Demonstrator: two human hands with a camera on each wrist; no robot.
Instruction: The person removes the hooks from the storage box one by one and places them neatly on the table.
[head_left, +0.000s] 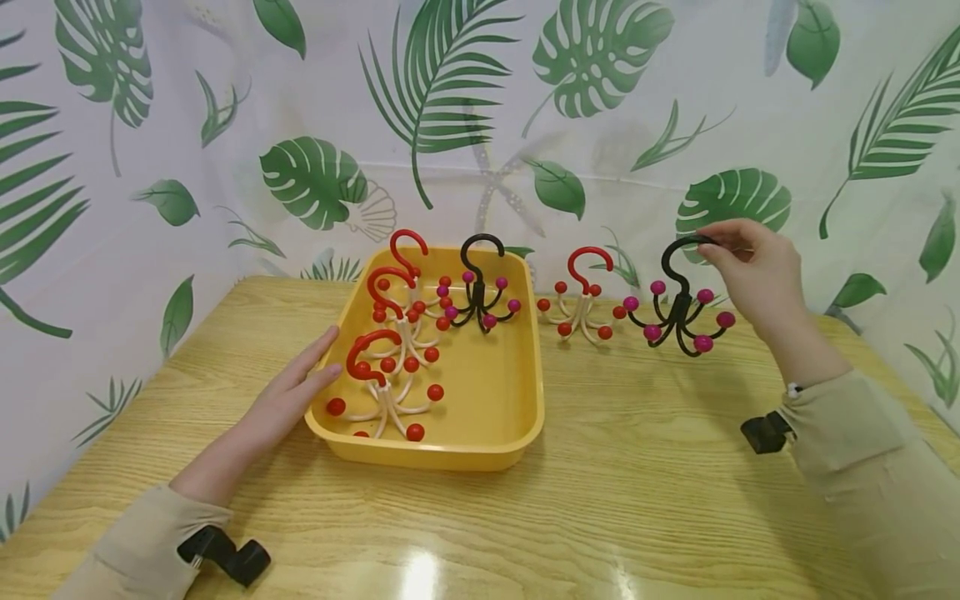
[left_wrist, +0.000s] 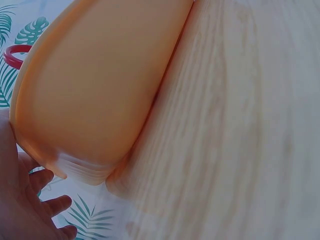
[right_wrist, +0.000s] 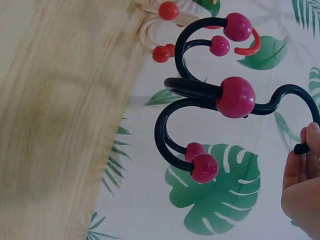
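Note:
My right hand (head_left: 757, 271) pinches the curved top of a black claw hanger (head_left: 681, 308) tipped with magenta balls. The hanger hangs upright over the right part of the table, and in the right wrist view its arms (right_wrist: 187, 90) spread out below the fingers. My left hand (head_left: 281, 400) rests at the left rim of a yellow plastic tray (head_left: 487, 392), fingers stretched out along it. In the tray stand three white claw hangers (head_left: 384, 408) with red hooks and red balls. A second black hanger (head_left: 478, 300) with magenta balls stands at the tray's far right corner.
Outside the tray, a white claw hanger (head_left: 582, 312) with a red hook stands between the tray and the held hanger. Wood-grain table (head_left: 600, 500) extends under everything. A leaf-patterned cloth (head_left: 615, 167) hangs behind the table.

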